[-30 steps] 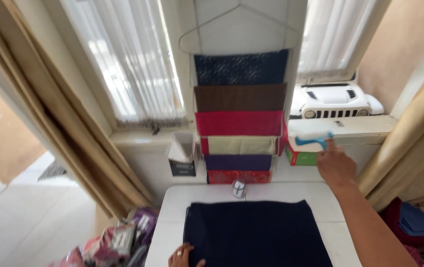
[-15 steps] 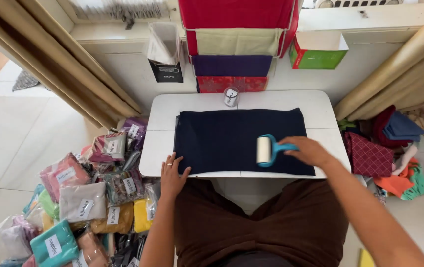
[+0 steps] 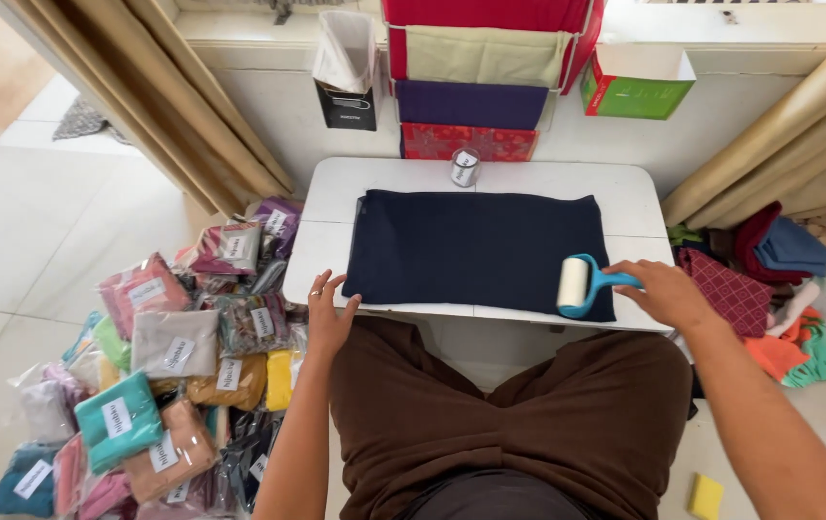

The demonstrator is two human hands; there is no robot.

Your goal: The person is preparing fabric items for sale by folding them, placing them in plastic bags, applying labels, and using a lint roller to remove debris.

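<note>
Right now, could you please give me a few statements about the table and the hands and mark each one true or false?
1. The right hand holds a blue-handled lint roller on the dark navy cloth. True.
2. The left hand grips the roller's handle. False: it rests at the table's near left edge, fingers spread, beside the cloth.
3. The cloth hangs crumpled off the table. False: it lies spread flat on the white table.
4. A small jar stands beyond the cloth's far edge. True.
5. Bagged fabrics are piled on the floor at the person's left. True.
6. The green box sits on the table. False: it sits on the ledge behind.
</note>
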